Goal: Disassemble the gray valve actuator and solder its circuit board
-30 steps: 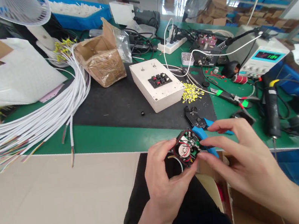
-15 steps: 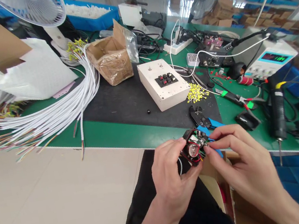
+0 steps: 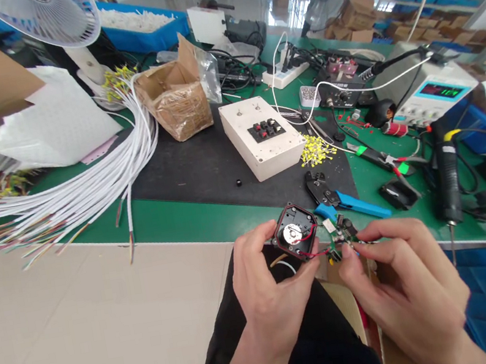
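Observation:
My left hand [image 3: 267, 286] grips a small black housing [image 3: 295, 231] with a round silver part and red wires inside, held over my lap at the bench's front edge. My right hand [image 3: 402, 282] pinches a small green circuit board [image 3: 342, 238] just right of the housing. Thin red wires still join the board to the housing. A white wire hangs below the housing by my left thumb.
Blue-handled crimping pliers [image 3: 343, 199] lie on the green bench [image 3: 175, 221] just beyond my hands. Behind them sit a white test box [image 3: 261, 135], yellow terminals [image 3: 317, 151], a bundle of white cables [image 3: 86, 189], a cardboard box [image 3: 175, 97], a power supply [image 3: 433, 91] and an electric screwdriver [image 3: 444, 173].
The green circuit board sat inside the housing a second ago. My right hand has pulled it out to the right, and my left hand has tilted the housing slightly left.

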A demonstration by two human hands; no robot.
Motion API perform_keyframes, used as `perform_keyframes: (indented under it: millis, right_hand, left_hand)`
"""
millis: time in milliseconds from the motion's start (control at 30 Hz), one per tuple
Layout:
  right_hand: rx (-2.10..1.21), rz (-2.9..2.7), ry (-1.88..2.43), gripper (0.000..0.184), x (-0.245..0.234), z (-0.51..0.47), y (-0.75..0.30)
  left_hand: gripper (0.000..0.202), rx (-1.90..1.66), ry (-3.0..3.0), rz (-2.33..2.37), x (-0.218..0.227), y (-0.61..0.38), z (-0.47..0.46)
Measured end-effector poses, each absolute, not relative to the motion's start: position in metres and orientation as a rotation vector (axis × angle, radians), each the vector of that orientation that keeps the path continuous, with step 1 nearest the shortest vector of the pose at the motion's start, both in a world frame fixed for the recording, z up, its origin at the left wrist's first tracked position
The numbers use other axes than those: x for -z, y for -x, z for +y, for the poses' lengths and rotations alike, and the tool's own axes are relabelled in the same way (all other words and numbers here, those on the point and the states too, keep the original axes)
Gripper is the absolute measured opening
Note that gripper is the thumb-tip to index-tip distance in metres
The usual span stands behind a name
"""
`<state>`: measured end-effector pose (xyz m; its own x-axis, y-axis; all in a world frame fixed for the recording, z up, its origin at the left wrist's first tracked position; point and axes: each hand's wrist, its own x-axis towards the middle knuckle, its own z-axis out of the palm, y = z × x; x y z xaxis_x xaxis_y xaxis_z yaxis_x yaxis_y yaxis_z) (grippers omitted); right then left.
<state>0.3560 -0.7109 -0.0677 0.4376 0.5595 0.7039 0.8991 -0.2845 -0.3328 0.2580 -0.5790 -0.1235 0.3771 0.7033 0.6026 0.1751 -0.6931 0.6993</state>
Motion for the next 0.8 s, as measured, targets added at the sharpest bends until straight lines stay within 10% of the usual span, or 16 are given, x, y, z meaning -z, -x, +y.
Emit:
perform_keyframes:
  millis: [800]
  right_hand:
    - [0.653, -1.359, 1.840, 0.021, 0.073, -0.712, -0.339]
  left_hand:
    - [0.066, -1.297, -2.061, 0.710, 0.131, -0.263, -0.572]
